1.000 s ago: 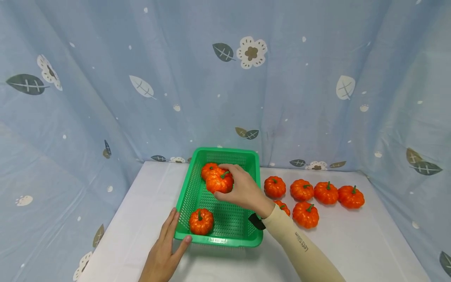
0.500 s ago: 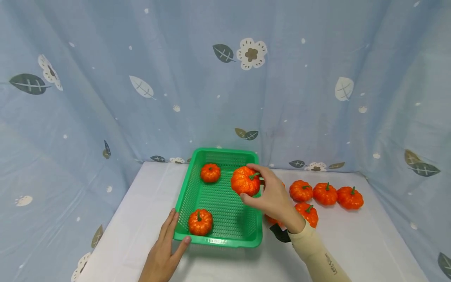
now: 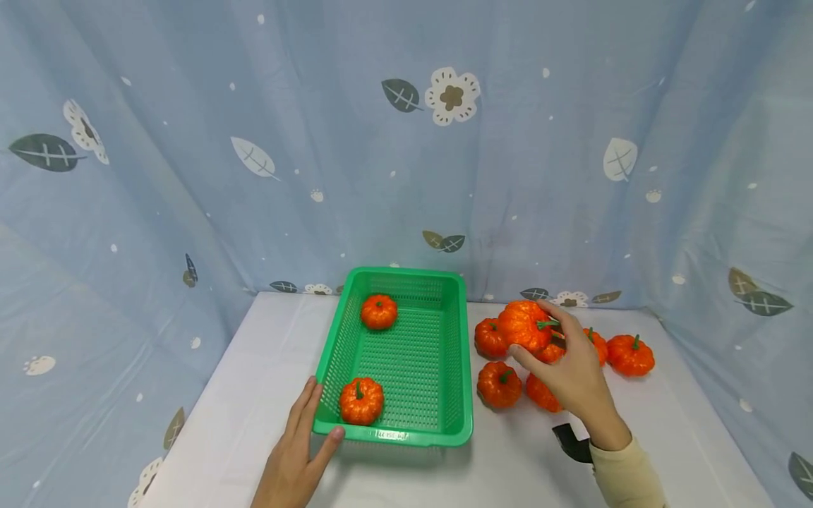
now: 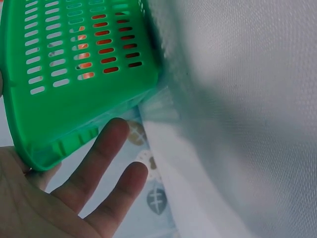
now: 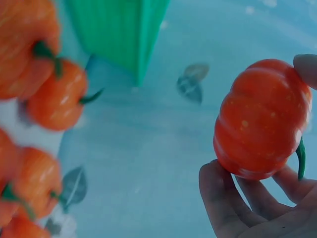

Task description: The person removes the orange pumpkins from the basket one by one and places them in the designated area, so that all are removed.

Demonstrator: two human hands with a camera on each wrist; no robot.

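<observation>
My right hand (image 3: 574, 374) holds a small orange pumpkin (image 3: 524, 327) with a green stem, thumb on one side and fingers on the other. In the right wrist view this pumpkin (image 5: 265, 119) is raised between the fingertips. Below it in the head view, several similar pumpkins (image 3: 500, 385) sit on the white table, some partly hidden by the hand. My left hand (image 3: 295, 441) rests with straight fingers at the near left corner of a green plastic basket (image 3: 432, 439). Inside the basket are one pumpkin (image 3: 379, 312) at the far left and another (image 3: 361, 401) at the near left.
A pale blue curtain (image 3: 356, 176) with leaf and flower prints hangs behind and along both sides of the white table (image 3: 267, 353). A black item (image 3: 571, 443) shows at my right wrist. The rightmost pumpkin (image 3: 631, 355) stands near the back of the table.
My right hand has carried the pumpkin out of the basket and to the right, over the other pumpkins on the table. The left hand and basket have stayed in place.
</observation>
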